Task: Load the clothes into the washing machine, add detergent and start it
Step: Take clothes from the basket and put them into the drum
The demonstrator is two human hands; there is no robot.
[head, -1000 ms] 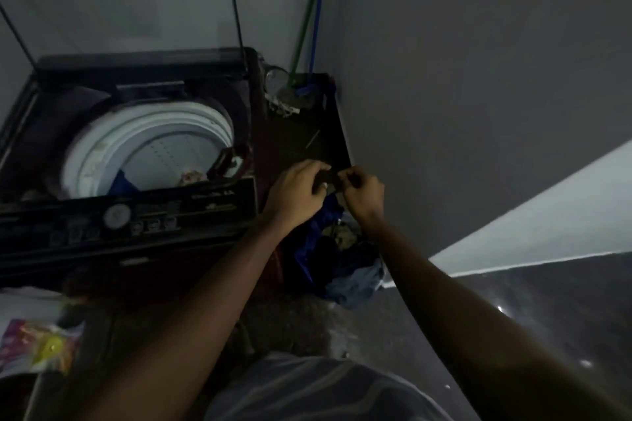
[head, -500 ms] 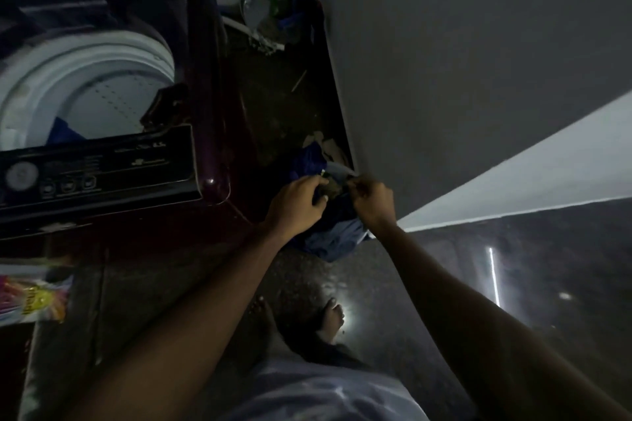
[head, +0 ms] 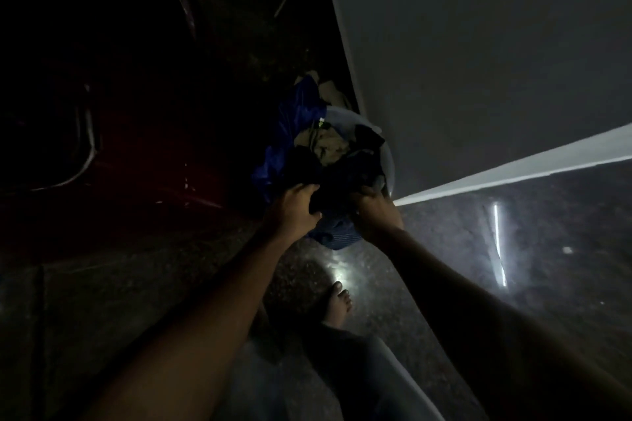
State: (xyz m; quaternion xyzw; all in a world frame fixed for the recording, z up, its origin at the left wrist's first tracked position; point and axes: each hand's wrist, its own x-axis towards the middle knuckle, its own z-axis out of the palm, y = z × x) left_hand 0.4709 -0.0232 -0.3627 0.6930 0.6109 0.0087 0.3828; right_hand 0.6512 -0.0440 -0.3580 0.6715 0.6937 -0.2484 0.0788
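A pale laundry basket (head: pixel 388 161) stands on the floor against the wall, heaped with clothes. A dark garment (head: pixel 337 184) lies at the near side of the heap, with a beige piece (head: pixel 326 147) behind it and bright blue fabric (head: pixel 297 123) hanging over the left rim. My left hand (head: pixel 294 210) grips the dark garment from the left and my right hand (head: pixel 374 208) grips it from the right. The washing machine (head: pixel 102 161) shows only as a dim dark red side at the left; its tub is out of view.
A grey wall (head: pixel 478 61) with a pale skirting strip rises right behind the basket. The speckled dark floor (head: pixel 444 267) spreads to the right with light reflections. My bare foot (head: pixel 337 306) stands just below the basket. Clutter lies in the dark gap at top left.
The view has dropped from the open washer tub down to the basket. Both hands have gone down into the heap and taken hold of the dark garment.
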